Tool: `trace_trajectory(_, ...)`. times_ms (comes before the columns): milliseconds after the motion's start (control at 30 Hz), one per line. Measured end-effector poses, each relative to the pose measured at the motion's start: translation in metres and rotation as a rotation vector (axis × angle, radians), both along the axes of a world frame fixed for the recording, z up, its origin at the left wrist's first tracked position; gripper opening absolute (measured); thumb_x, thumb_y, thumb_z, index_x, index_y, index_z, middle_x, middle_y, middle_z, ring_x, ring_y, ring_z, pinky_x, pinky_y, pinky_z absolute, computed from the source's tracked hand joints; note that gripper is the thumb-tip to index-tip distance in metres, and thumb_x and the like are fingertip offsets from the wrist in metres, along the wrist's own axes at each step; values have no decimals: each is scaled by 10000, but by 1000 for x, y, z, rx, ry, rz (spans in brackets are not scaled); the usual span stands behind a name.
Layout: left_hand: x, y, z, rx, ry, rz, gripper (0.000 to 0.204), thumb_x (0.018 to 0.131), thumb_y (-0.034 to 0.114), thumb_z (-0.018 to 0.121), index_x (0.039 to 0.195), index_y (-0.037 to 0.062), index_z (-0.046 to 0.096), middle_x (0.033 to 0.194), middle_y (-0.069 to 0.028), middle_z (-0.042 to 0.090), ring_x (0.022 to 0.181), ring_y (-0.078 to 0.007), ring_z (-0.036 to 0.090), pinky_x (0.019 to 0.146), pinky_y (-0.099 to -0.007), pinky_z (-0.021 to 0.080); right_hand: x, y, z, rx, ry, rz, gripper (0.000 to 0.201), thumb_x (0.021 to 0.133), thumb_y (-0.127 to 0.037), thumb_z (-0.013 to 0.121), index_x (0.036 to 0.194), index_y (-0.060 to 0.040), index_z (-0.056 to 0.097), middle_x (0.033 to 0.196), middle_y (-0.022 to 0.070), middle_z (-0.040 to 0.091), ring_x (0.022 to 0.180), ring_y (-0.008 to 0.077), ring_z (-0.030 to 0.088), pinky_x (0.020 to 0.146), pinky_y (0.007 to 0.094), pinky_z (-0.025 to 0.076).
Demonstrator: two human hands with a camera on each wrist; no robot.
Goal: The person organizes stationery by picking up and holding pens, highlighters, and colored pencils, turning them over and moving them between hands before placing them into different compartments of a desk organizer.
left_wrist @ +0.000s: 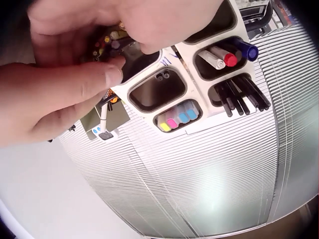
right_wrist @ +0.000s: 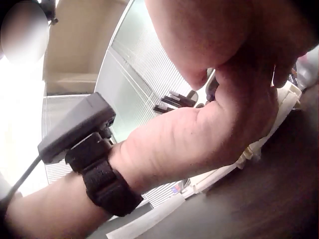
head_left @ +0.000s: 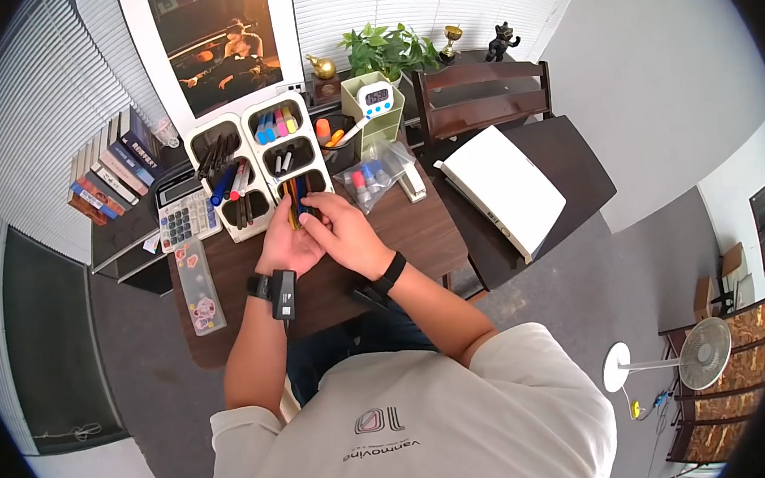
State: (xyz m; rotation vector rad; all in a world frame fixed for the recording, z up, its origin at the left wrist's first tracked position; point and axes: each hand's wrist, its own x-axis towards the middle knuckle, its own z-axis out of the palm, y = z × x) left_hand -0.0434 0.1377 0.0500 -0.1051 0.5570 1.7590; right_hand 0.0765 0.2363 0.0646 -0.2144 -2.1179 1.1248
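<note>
A bundle of colored pencils [head_left: 299, 188] stands in the front right compartment of a white desk organizer [head_left: 245, 124]. My left hand [head_left: 290, 246] cups the bundle from the near left side. From the right, my right hand [head_left: 353, 238] grips it too, thumb and fingers close against the pencils. In the left wrist view the pencils' ends [left_wrist: 113, 39] show between both hands; the right thumb [left_wrist: 112, 75] lies beside them. The right wrist view shows mostly the left forearm [right_wrist: 164, 144] and the right hand [right_wrist: 204, 35], with the pencils hidden.
Pens [head_left: 239, 180], black pens [head_left: 218, 153] and highlighters [head_left: 276, 121] fill other compartments. Left are a calculator [head_left: 189, 220] and a clear pencil case [head_left: 198, 289]. Right are a bag of small bottles [head_left: 374, 178], a stapler [head_left: 412, 184], a black mesh cup [head_left: 340, 152] and a timer [head_left: 376, 99].
</note>
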Motion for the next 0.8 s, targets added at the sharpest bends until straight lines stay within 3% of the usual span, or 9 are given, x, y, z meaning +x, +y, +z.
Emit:
trace_trajectory(100, 2, 6, -5, 42, 7, -55, 401, 1107, 488, 507, 1108, 112, 648, 924, -18, 660, 844, -165, 647, 809, -348, 581, 9, 0, 14, -68, -131, 92, 364, 977, -233, 700, 1212, 42, 668, 1259, 237, 682, 1124, 415, 665, 968, 420, 537)
trace_trajectory(267, 40, -25, -24, -10, 68, -99, 310, 1104, 458, 547, 1059, 158, 611, 806, 31, 586, 692, -95, 569, 606, -246, 483, 44, 4, 6, 228, 60, 143, 260, 979, -192, 706, 1159, -6, 682, 1098, 179, 724, 1015, 354, 703, 908, 413, 554)
trace_trajectory(400, 95, -71, 0, -154, 249, -164, 251, 1119, 369, 537, 1190, 129, 559, 758, 39, 491, 582, -66, 434, 526, -229, 354, 66, -25, -28, -754, 48, 72, 297, 1013, -146, 719, 1252, 4, 625, 1100, 89, 726, 1005, 153, 687, 882, 318, 561)
trace_trajectory(467, 105, -75, 1, -278, 726, -227, 202, 1122, 292, 529, 1214, 113, 540, 765, 20, 513, 581, -74, 444, 520, -246, 358, 67, -30, -18, -1031, -56, 240, 357, 1010, -170, 738, 1284, 5, 591, 1123, 75, 707, 1019, 117, 669, 857, 303, 562)
trace_trajectory(500, 107, -75, 4, -327, 880, -275, 210, 1104, 248, 555, 1230, 86, 512, 781, 24, 515, 589, -58, 457, 492, -226, 340, 63, -31, -14, -1028, -158, 252, 338, 1021, -107, 703, 1326, -18, 586, 1176, 65, 687, 1113, 153, 676, 962, 308, 544)
trace_trajectory(667, 90, -68, -29, -376, 1399, -80, 327, 1033, 99, 623, 1334, 36, 511, 901, -9, 594, 684, -62, 563, 552, -225, 436, 43, -34, -3, -1004, 25, 411, 256, 1006, -99, 724, 1220, -26, 603, 1098, 66, 710, 984, 144, 711, 866, 302, 572)
trace_trajectory(733, 79, -72, -30, -346, 1481, 53, 369, 996, 28, 650, 1341, 25, 519, 1102, -41, 617, 816, -74, 613, 672, -233, 508, 41, -32, 3, -411, 125, 248, 239, 985, -96, 750, 1173, -19, 624, 1040, 68, 722, 921, 140, 702, 822, 301, 563)
trace_trajectory(767, 75, -75, -28, -394, 1446, 86, 603, 900, -30, 697, 1476, 28, 530, 1428, -143, 544, 890, -134, 657, 773, -273, 544, 42, -28, 3, -237, 146, 201, 241, 952, -134, 797, 1108, -16, 658, 972, 78, 717, 832, 149, 675, 764, 303, 551)
trace_trajectory(800, 71, -79, -32, -398, 1443, 80, 603, 900, -30, 697, 1476, 28, 530, 1428, -143, 544, 890, -134, 657, 773, -273, 544, 41, -26, -1, -243, 143, 199, 241, 952, -134, 797, 1108, -16, 658, 972, 78, 717, 832, 149, 675, 764, 303, 551)
